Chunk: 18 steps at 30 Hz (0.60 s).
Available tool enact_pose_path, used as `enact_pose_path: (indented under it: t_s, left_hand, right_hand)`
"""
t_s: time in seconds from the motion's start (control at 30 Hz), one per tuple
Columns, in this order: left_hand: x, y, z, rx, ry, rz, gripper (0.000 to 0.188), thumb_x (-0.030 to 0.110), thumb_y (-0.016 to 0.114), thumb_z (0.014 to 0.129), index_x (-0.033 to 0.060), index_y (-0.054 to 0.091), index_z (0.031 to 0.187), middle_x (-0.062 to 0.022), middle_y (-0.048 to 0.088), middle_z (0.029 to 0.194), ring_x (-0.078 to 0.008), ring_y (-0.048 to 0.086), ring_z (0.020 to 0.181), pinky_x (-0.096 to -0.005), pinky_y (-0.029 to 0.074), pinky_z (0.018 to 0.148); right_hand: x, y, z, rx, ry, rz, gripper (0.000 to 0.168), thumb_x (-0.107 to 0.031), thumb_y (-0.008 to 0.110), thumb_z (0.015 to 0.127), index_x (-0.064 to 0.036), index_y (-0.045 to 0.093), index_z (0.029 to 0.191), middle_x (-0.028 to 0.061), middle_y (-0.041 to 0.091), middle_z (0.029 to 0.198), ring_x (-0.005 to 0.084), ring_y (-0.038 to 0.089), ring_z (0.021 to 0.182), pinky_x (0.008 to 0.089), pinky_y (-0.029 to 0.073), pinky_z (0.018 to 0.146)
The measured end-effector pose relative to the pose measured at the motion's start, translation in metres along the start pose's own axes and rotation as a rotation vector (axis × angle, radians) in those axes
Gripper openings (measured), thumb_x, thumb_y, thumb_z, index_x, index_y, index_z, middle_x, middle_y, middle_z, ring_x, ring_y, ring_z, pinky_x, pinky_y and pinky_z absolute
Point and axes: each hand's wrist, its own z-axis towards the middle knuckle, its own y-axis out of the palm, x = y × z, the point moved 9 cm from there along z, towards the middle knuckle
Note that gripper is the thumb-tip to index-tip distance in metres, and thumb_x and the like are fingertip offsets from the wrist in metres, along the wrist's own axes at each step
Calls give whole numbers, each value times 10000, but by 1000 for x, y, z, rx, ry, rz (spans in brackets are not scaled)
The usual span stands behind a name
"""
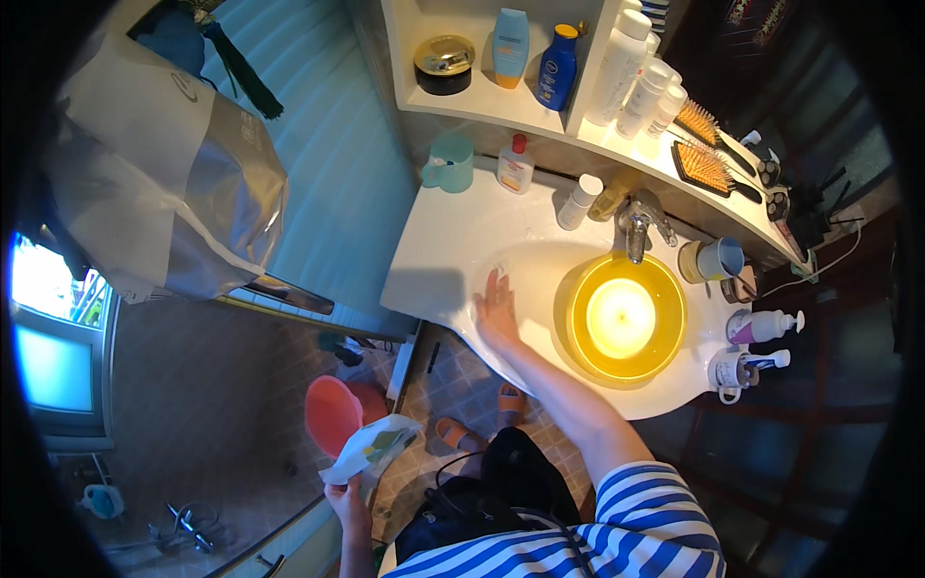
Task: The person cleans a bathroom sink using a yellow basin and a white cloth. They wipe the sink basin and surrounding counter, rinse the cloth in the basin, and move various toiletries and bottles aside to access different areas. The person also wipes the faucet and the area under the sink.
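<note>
My right hand (pixel 496 309) lies palm down on the left part of the white washbasin (pixel 448 238), fingers pointing towards the wall. A small whitish thing shows at its fingertips; what it is cannot be told. Low on the left, my left hand (pixel 350 498) grips one end of a white plastic packet (pixel 376 449) with a green print, held in front of a pink bucket (pixel 333 415). A yellow plastic basin (pixel 627 318) stands in the sink bowl under the chrome faucet (pixel 638 224), with a bright light reflection inside.
Behind the sink stand a turquoise mug (pixel 452 165), a red-capped bottle (pixel 516 165) and a white bottle (pixel 580 202). Cups and a pump bottle (pixel 762 326) line the right edge. Hairbrushes (pixel 702 168) lie on the shelf above. A silver bag (pixel 217 188) hangs at the left.
</note>
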Motion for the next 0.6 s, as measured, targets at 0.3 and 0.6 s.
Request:
enact_pose_path:
  t_s: [0.3, 0.6]
  left_hand:
    - [5, 1, -4, 28, 26, 49, 224, 14, 683, 864, -9, 643, 1083, -59, 689, 1003, -137, 634, 908, -280, 472, 819]
    - [22, -60, -35, 135, 77, 197, 244, 76, 669, 890, -27, 626, 1108, -85, 677, 1028, -145, 630, 915, -288, 488, 820]
  right_hand:
    - [-33, 10, 18, 19, 412, 295, 927, -556, 416, 971, 109, 50, 1503, 447, 121, 1493, 524, 91, 1442, 527, 113, 1188]
    - [98, -71, 73, 922, 1141, 617, 1181, -700, 502, 870, 212, 17, 1441, 480, 133, 1460, 562, 180, 1398, 460, 202, 1185]
